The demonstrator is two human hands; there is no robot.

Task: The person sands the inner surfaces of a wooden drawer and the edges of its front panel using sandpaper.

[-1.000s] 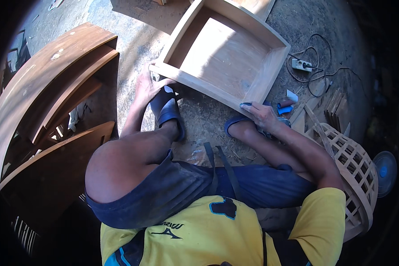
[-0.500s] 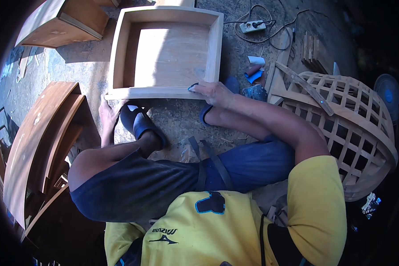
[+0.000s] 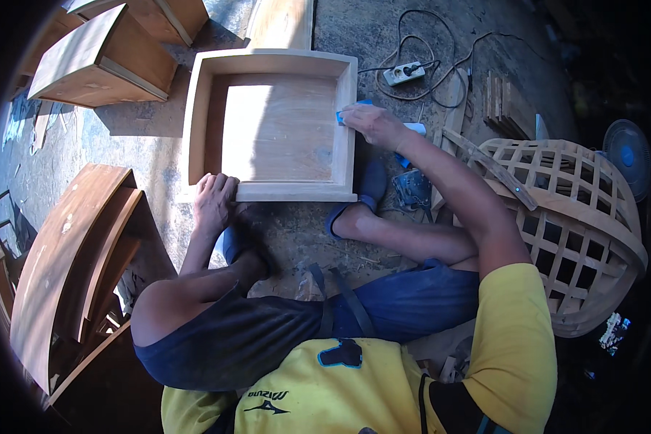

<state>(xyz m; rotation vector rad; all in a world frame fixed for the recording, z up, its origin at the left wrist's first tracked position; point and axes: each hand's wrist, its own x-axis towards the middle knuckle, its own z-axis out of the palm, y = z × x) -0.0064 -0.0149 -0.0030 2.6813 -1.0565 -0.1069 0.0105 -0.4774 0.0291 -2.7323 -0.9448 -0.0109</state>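
Observation:
A shallow wooden drawer lies on the floor before me, open side up, with sunlight across the left part of its bottom panel. My left hand is closed over the drawer's near wall by the left corner, fingers bent over the top edge. My right hand pinches a piece of blue-backed sandpaper against the top edge of the right wall, around its middle. The side of the sandpaper touching the wood is hidden.
A power strip with a looping cord lies beyond the drawer's right side. On the floor near my right foot rests a blue power tool. A latticed wooden frame stands right; curved wooden pieces and another drawer stand left.
My right hand has moved from the near right corner farther along the right wall. My left hand has come from below the near left corner onto the near wall. The whole view has shifted.

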